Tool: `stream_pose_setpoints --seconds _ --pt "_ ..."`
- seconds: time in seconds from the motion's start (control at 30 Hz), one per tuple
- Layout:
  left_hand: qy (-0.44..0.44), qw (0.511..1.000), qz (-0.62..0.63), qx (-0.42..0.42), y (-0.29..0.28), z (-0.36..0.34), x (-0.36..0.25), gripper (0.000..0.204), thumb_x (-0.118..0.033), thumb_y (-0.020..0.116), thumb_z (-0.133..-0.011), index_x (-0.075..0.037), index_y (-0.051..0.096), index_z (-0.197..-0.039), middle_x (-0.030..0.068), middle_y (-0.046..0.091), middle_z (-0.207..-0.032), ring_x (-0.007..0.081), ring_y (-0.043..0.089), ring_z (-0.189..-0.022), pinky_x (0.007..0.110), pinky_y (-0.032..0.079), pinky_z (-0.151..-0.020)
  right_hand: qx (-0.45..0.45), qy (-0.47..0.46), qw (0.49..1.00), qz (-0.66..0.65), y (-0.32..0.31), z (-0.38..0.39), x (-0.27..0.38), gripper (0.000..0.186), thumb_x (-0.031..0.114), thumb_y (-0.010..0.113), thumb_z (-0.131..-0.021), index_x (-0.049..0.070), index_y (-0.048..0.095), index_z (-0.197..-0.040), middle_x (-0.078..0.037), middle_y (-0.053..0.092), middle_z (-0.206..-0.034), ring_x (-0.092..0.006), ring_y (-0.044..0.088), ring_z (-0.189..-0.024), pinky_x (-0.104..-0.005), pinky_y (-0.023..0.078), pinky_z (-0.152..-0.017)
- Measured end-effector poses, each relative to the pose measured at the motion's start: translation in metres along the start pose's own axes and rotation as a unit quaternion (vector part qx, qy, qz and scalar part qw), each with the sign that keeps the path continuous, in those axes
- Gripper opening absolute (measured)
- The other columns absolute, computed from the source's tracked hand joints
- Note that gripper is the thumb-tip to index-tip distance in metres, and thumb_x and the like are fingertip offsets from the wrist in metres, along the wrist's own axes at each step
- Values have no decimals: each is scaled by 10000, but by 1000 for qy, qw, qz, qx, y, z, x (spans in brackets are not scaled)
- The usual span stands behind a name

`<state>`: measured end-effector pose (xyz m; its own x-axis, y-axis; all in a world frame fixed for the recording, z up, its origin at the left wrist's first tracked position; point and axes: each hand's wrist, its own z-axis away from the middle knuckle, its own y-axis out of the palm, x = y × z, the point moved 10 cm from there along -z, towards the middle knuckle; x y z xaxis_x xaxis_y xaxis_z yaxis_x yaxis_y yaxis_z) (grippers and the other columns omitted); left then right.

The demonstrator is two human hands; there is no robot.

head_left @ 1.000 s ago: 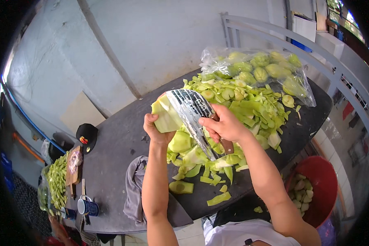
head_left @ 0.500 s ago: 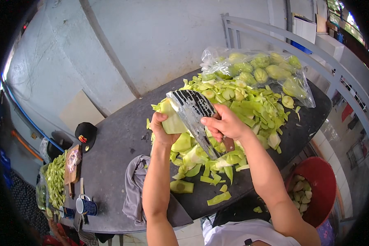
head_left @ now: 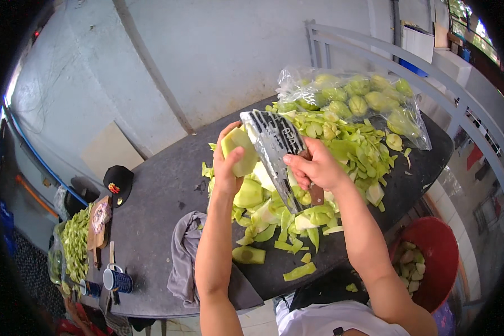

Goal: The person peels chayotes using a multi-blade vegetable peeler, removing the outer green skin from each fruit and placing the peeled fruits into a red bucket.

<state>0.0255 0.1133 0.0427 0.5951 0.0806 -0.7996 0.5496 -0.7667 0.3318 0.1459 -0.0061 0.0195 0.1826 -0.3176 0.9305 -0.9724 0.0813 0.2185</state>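
Note:
My left hand (head_left: 225, 168) holds a pale green peeled fruit (head_left: 240, 151) up over the dark table (head_left: 157, 196). My right hand (head_left: 316, 168) grips the handle of a broad cleaver (head_left: 274, 151), whose patterned blade lies against the fruit's right side. Below both hands is a heap of green peelings and cut pieces (head_left: 319, 168). Behind the heap lies a clear plastic bag of whole green fruits (head_left: 358, 101).
A grey cloth (head_left: 185, 257) hangs over the near table edge. A red basin (head_left: 431, 263) with fruit pieces stands low at right. At left are a black cap (head_left: 117, 182), a wooden board (head_left: 98, 224), a mug (head_left: 117, 280) and more green pieces (head_left: 73, 241). Grey railing (head_left: 386, 56) runs behind.
The cleaver blade has swung upright and slid along the fruit. My left hand has turned the fruit, which now shows more pale peeled flesh.

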Motion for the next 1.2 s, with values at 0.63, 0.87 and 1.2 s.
stream_pose_setpoints --seconds 0.63,0.87,1.2 --pt "-137 971 192 -28 -13 3 1 536 -280 563 -811 -26 522 -1281 177 655 -1023 318 664 -872 410 532 -695 -143 -28 978 146 -30 -1 5 132 79 613 -941 2 560 -1035 -24 559 -584 -97 494 -439 -291 405 -420" --pt "94 917 -385 -44 0 3 -48 514 -60 615 -680 46 577 -1181 99 675 -1030 150 635 -904 279 504 -831 -181 -385 722 546 44 40 69 114 68 625 -839 62 511 -832 -66 575 -603 -232 595 -483 -355 495 -413" --pt "79 899 -430 -23 31 9 -65 500 -119 726 -679 27 610 -1143 87 688 -959 145 622 -873 297 502 -830 -180 -410 645 620 59 39 65 103 75 620 -835 80 518 -846 -52 571 -621 -210 620 -504 -333 510 -433"
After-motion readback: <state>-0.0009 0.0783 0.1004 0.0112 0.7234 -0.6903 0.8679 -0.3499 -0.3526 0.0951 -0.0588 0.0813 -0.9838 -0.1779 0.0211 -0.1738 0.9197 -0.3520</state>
